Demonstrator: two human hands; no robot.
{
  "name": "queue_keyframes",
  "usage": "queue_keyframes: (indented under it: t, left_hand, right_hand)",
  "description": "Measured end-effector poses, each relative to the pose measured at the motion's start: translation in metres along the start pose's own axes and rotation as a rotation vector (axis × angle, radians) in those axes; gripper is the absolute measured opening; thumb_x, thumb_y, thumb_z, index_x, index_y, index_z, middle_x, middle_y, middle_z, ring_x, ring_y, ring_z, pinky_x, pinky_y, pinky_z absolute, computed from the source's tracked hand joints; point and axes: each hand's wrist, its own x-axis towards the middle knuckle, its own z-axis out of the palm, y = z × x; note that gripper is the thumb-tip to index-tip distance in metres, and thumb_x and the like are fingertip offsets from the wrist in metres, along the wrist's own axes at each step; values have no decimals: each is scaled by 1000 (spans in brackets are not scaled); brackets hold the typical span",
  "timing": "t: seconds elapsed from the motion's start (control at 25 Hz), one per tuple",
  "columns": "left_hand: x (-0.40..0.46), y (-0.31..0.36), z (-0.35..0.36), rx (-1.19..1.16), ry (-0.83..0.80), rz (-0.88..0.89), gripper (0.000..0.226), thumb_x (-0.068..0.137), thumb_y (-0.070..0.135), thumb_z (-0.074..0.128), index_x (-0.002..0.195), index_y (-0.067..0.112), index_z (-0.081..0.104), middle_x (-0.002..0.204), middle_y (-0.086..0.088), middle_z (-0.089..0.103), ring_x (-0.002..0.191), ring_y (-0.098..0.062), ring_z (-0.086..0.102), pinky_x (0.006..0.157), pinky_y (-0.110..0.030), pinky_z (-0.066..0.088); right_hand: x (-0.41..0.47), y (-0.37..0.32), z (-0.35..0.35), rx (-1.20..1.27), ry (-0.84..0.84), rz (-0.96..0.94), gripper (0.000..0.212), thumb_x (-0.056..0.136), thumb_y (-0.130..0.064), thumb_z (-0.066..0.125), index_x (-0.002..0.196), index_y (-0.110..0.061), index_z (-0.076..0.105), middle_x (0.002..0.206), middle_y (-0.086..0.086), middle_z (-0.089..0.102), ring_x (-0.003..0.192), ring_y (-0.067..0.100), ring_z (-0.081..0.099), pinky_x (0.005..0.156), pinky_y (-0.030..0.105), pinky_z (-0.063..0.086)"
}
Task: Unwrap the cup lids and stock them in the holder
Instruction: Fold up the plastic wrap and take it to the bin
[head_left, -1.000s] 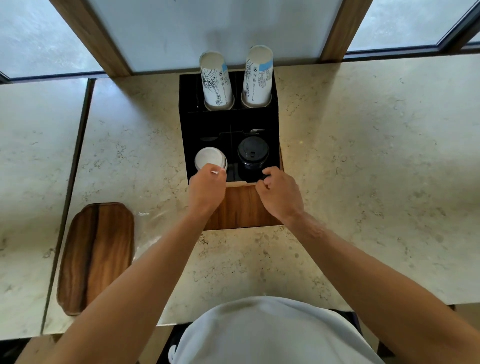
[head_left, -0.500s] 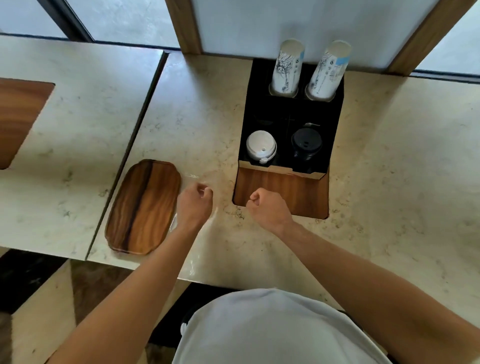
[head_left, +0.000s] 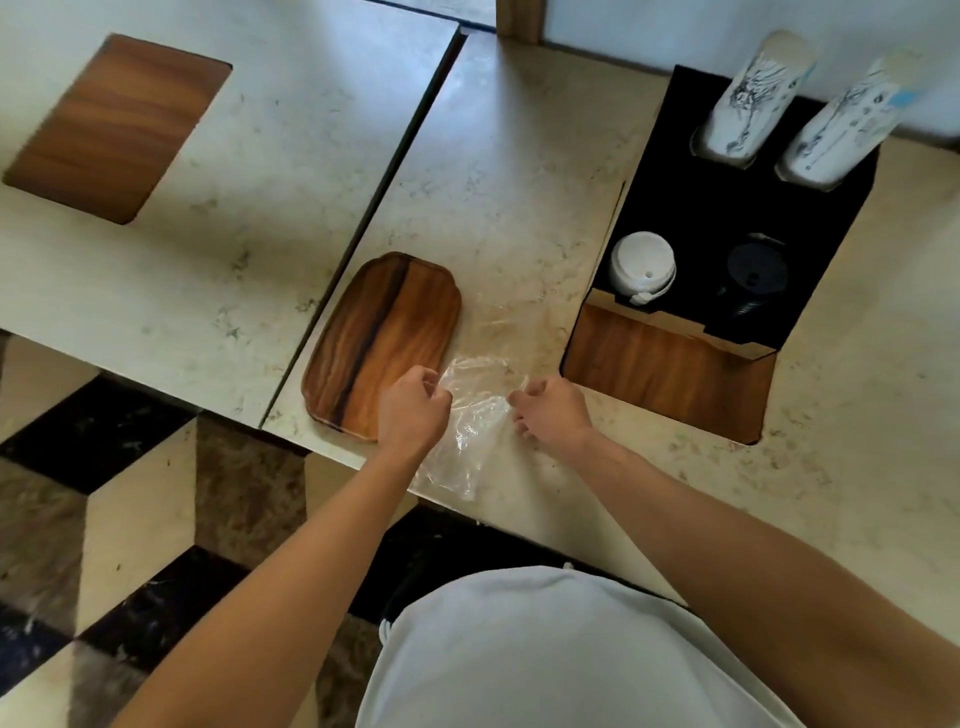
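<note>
left hand (head_left: 413, 415): fingers curled, pinching the left edge of the clear plastic wrap (head_left: 470, 415), right at the near-right corner of the wooden tray (head_left: 382, 340)
right hand (head_left: 553, 410): curled fingers on the wrap's right edge, just right of the tray. looks like a pinch, but whether it really has the film I honestly can't tell
plastic wrap: empty and crumpled flat on the marble counter (head_left: 519, 182), running from beside the tray down to the counter's near edge
white lids (head_left: 642, 267): stacked in the front-left slot of the black holder (head_left: 727, 218), well right of the tray
black lids (head_left: 753, 275): front-right slot, farther right of the tray
paper cups (head_left: 748, 104): two sleeves leaning in the back slots, far right and behind the tray
task status: my guess is the stocking is basically done and this is just wrap cleanup
what could go wrong: the film is thin and slippery, so a weak pinch could let it slide off the near edge onto the floor
also: bunching it up right next to the tray could drag or nudge the tray toward the counter seam
</note>
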Motion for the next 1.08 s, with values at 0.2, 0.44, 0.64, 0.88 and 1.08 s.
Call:
queue_keyframes:
  t: [0.2,0.44,0.64,0.88,1.08]
  left_hand:
    - [4,-4,7,-104,-57,-56,31,87,22,66,117,15,62,100,2,66,90,-15,62,75,-29,46]
    - [14,7,16,-486,-300,-226,5,92,13,70,94,8,69,84,-20,74,59,-17,71,51,-25,56]
    - [8,34,33,-528,-477,-204,7,96,11,67,94,4,68,80,-13,72,63,-22,71,45,-19,48]
    - [-6,77,55,-583,-642,-212,15,95,14,67,101,0,68,87,-14,77,74,-26,75,55,-28,56]
    - [-23,107,76,-607,-736,-210,7,94,8,65,98,4,68,82,-11,74,65,-20,70,54,-28,55]
  right_hand:
    - [0,6,6,212,-103,99,15,92,-16,74,88,-7,62,78,13,71,70,25,67,75,45,62]
    - [-13,17,-17,358,-104,142,3,91,-5,68,90,-6,65,83,16,70,75,27,65,77,41,57]
    - [-24,30,-49,522,-10,135,8,91,-6,69,88,-8,63,78,9,64,60,15,60,60,28,55]
    - [-39,52,-105,625,-48,109,6,93,-2,63,97,-6,66,77,13,67,63,21,63,64,34,55]
    - [-49,77,-142,648,-60,58,18,96,-10,64,111,-5,72,75,7,67,64,18,62,67,35,56]
